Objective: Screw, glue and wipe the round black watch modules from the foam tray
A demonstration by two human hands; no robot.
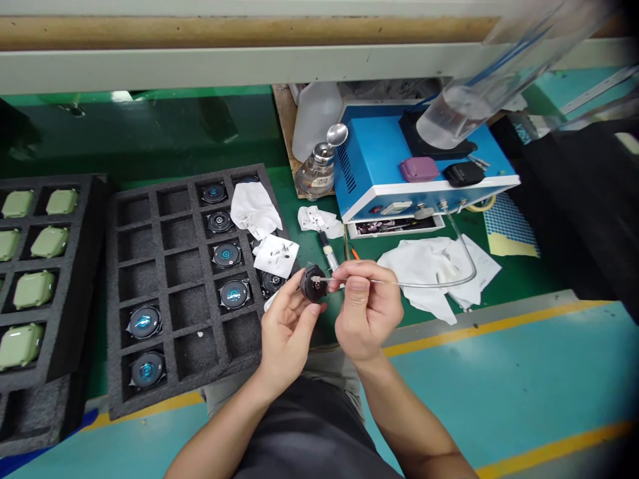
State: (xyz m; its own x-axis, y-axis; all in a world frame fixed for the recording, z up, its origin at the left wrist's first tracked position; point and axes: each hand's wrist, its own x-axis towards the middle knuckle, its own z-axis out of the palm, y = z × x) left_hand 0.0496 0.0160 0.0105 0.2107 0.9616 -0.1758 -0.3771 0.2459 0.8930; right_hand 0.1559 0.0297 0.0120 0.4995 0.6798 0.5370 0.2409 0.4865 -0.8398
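Note:
Between the fingertips and thumb of my left hand (287,329) is a round black watch case (313,283), tilted up with one face toward me. Closed in a pinch, my right hand (368,306) grips a thin clear tube (434,285) near its end. The tube's narrow tip is at the face of the case; I cannot tell whether it touches. From my hand the tube curves right and up to the front of a blue machine (369,156). Left of my hands lies a dark foam tray (192,286) with several round watch cases (234,293) in its compartments.
White wipes (255,209) with dark specks cover part of the tray. Another foam tray (52,332) at far left holds green cases (34,289). A glass bottle (315,176) stands beside the machine. A marker-like tool (328,251) and crumpled white cloths (429,266) lie near my hands.

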